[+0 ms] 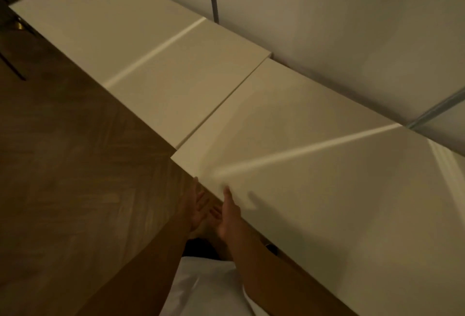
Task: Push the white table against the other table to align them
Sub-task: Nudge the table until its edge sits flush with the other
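Working at the front edge of the near white table (314, 164), close to its front-left corner, with the other table (141, 46) lying beyond it along the wall (339, 26). Sitting almost end to end, with only a thin dark seam showing between the two short ends. Standing out of line, though: the near table's front-left corner jutting further toward the wooden floor (63, 152) than the far table's front edge, and the far table's back corner reaching closer to the wall than the near one's.

Judging the step in hand as squaring the near table up, so probably best pushing level and slowly toward the wall rather than along the seam, keeping pressure low on the edge so the top is not tipping, and spreading the hands apart along the edge so the table is not pivoting around one point. Watching the two front edges until they are running as one line, then closing whatever seam is remaining.

Left hand (198, 205) hanging just below and beside the front edge, palm turned up, fingers loosely extended, holding nothing; touching the underside or not, cannot tell through the blur. Right hand (230, 217) reaching up against the same edge just beside the left, thumb lying on the top surface, remaining fingers hidden under the edge, so looking like a light clasp on the table edge rather than a flat push, though motion blur is leaving this uncertain.
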A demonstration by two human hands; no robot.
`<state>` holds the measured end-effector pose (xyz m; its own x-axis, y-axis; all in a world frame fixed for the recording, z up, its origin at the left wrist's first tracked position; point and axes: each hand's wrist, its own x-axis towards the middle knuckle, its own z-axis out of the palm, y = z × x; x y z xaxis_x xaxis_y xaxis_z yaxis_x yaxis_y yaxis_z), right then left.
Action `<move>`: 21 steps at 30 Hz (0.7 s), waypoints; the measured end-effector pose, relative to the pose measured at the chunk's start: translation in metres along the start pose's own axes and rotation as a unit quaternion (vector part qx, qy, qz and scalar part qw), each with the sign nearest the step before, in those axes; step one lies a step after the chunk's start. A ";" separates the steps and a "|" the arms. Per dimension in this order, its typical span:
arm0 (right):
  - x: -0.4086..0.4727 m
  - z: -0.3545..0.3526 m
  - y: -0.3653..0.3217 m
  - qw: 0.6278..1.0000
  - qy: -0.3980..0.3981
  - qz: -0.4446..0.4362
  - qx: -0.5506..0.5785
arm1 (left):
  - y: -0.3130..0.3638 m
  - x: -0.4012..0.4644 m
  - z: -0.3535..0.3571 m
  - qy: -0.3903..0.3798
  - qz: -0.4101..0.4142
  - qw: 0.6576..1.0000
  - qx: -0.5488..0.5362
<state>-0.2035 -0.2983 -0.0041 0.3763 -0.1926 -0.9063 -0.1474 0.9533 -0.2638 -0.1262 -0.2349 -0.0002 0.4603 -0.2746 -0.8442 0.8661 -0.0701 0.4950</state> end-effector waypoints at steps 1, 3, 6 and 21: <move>0.004 0.010 0.000 1.000 0.000 0.001 0.002 | 0.008 0.007 -0.002 -0.013 -0.004 1.000 -0.002; 0.014 0.033 0.001 1.000 0.007 -0.001 0.029 | 0.028 0.022 -0.004 -0.008 -0.012 1.000 0.023; 0.034 0.070 0.002 0.990 0.035 -0.023 0.137 | 0.061 0.048 -0.012 -0.032 -0.057 0.997 0.034; 0.064 0.132 -0.013 0.873 0.240 -0.065 0.420 | 0.132 0.115 -0.033 -0.124 -0.122 0.971 0.162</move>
<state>-0.0570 -0.2920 -0.0151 -0.1172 -0.1947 -0.9738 0.6669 0.7111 -0.2225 0.0479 -0.2446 -0.0385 0.1524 -0.4312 -0.8893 0.8181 -0.4498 0.3583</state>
